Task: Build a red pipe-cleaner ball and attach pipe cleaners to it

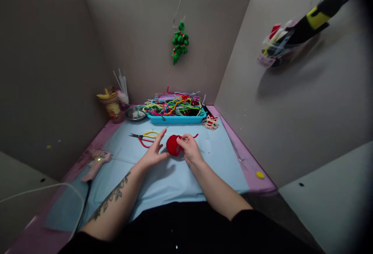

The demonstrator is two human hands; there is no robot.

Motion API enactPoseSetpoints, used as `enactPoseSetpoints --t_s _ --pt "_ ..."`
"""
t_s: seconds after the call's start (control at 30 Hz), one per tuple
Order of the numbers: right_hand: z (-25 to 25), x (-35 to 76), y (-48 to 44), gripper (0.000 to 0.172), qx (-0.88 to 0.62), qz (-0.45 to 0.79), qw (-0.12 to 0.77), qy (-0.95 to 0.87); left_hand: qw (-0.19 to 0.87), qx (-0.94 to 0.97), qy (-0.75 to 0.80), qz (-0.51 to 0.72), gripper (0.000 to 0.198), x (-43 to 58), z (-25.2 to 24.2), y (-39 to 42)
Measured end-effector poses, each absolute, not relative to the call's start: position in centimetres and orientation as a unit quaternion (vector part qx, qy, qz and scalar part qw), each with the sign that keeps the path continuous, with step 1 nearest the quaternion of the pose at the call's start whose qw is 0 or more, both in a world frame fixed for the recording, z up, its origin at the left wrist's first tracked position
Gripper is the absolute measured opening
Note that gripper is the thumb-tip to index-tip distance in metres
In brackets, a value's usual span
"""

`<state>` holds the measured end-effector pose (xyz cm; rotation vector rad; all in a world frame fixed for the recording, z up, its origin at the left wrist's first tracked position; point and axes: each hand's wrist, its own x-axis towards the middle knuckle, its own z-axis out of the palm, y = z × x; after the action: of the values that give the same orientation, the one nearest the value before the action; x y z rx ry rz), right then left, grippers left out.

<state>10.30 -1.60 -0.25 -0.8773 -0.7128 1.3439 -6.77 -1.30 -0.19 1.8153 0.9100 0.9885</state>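
Observation:
A round, fuzzy red coil of pipe cleaner (173, 145) is pinched in my right hand (190, 148), over the middle of the blue sheet. Its loose red end sticks out beyond my right fingers. My left hand (154, 152) is open to the left of the coil, thumb and fingers spread, with nothing in it. Just beyond that hand lie scissors (143, 136) with yellow and red handles, partly hidden behind the fingers. The inner side of the coil is covered by my right fingertips.
Behind stands a blue tray (177, 119) heaped with colourful pipe cleaners, beside a metal dish (135, 113) and a small white-and-red piece (210, 122). A pink glue gun (97, 164) with a cord lies at left. A green decoration (180, 42) hangs above.

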Motion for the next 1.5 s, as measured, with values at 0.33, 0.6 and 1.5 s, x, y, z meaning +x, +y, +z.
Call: enactPoseSetpoints --t_s 0.33,0.6,1.5 --pt "-0.1 9.8 -2.2 0.037 -0.326 0.583 0.616 -0.417 0.476 0.675 0.374 0.421 0.081 -5.3 0.3 -1.6" --pt "0.2 10.1 -2.4 0.036 -0.33 0.595 0.589 -0.436 0.367 0.721 0.387 0.443 0.063 -5.2 0.4 -1.6" --pt "-0.1 12.9 -0.9 0.025 -0.414 0.68 0.484 -0.364 0.186 0.792 0.42 0.403 0.058 -7.3 0.7 -1.1"
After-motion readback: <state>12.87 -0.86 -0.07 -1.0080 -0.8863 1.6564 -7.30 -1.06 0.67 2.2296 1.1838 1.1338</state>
